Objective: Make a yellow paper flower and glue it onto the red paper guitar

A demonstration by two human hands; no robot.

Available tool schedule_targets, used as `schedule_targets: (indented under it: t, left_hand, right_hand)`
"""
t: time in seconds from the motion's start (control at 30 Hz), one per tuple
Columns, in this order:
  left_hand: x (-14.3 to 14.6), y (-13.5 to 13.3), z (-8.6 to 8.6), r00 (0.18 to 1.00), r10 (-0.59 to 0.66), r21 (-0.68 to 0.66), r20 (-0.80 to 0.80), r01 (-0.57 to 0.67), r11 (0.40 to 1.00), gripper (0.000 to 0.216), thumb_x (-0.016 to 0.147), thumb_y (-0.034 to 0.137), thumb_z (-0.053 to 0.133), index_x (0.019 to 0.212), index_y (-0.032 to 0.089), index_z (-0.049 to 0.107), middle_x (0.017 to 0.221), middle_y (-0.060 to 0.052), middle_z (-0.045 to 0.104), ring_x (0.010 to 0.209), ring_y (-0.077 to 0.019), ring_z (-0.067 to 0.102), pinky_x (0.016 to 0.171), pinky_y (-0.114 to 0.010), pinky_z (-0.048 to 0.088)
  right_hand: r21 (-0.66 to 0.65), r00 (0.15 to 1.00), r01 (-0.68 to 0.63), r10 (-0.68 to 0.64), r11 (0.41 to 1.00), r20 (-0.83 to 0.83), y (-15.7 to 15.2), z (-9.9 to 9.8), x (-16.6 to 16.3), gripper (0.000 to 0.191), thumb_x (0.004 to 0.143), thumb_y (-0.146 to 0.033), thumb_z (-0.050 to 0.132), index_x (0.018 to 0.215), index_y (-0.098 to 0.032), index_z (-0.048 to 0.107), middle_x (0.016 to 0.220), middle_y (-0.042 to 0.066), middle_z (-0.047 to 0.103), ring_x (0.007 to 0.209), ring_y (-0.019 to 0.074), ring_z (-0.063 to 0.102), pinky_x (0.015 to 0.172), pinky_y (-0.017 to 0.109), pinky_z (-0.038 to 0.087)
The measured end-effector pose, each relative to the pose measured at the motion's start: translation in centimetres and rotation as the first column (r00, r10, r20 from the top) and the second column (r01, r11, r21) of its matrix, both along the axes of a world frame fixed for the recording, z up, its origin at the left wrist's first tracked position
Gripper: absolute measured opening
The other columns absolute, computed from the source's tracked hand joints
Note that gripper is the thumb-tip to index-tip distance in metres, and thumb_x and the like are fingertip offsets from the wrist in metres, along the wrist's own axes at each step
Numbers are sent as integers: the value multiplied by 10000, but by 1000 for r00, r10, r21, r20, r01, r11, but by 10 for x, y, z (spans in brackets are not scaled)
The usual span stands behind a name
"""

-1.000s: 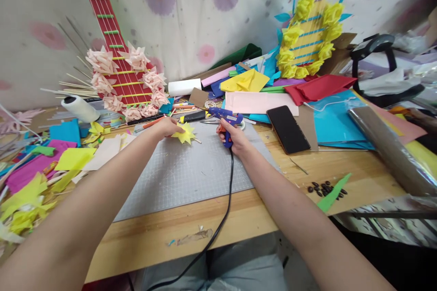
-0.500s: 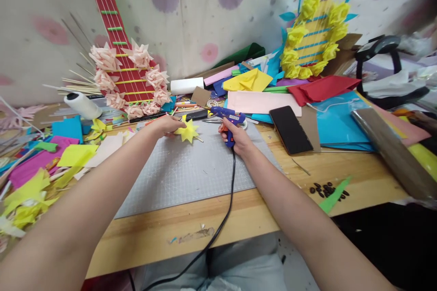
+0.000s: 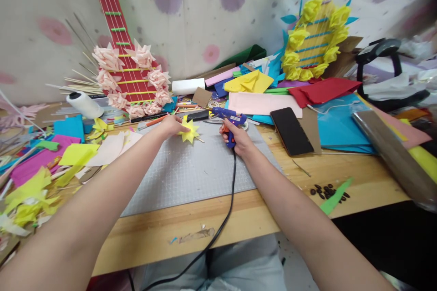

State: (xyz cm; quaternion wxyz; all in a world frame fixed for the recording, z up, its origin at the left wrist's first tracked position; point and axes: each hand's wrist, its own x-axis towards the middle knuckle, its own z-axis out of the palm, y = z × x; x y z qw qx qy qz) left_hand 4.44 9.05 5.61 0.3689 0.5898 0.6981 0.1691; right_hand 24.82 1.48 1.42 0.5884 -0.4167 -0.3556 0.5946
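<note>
My left hand (image 3: 173,126) is closed on a yellow paper flower (image 3: 191,133) with pointed petals, its fingertips against the petals. A thin stick end pokes out at the flower's lower right. In my right hand (image 3: 240,137) is a blue glue gun (image 3: 228,113), gripped by the handle with fingers near the orange trigger. Its nozzle points left, toward the space above the flower. Both hands are over the grey cutting mat (image 3: 201,177). A black cord (image 3: 233,191) hangs from the gun's handle over the table edge.
Behind stand a red paper guitar (image 3: 131,86) with pink flowers and a yellow one (image 3: 312,47). A phone (image 3: 292,131) lies right of the mat, near dark seed-like bits (image 3: 329,192). Yellow paper scraps (image 3: 30,195) pile up at left; a thread spool (image 3: 84,104) lies behind.
My left hand and the flower have shifted slightly right, and a fingertip now shows over the petals. The glue gun stays almost in place; the whole view has moved a little.
</note>
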Motion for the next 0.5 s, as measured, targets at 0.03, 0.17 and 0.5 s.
schedule_targets:
  t: [0.03, 0.17, 0.5]
  left_hand:
    - [-1, -1, 1, 999, -4, -10, 33, 4, 1000, 568, 314, 235, 819, 814, 162, 560, 769, -57, 625, 727, -198, 601, 563, -261, 449]
    - [-5, -1, 6, 991, -44, -46, 128, 50, 998, 458, 359, 339, 807, 717, 164, 582, 683, -26, 601, 677, -164, 571, 552, -247, 426]
    - [1, 0, -2, 998, -14, 97, -56, 19, 995, 383, 396, 328, 789, 664, 181, 559, 648, -13, 582, 617, -147, 537, 515, -235, 367]
  right_hand:
    - [0, 1000, -1, 1, 1000, 3, 0, 0, 0, 390, 588, -527, 667, 596, -161, 534, 580, -23, 556, 408, 30, 399, 361, 176, 291]
    - [4, 1000, -7, 7, 1000, 3, 0, -1, 1, 396, 595, -535, 663, 602, -158, 544, 582, -20, 550, 415, 29, 406, 363, 170, 298]
    - [1, 1000, -10, 10, 1000, -27, -1, -1, 0, 383, 583, -519, 678, 619, -161, 547, 584, -27, 556, 413, 29, 407, 359, 171, 291]
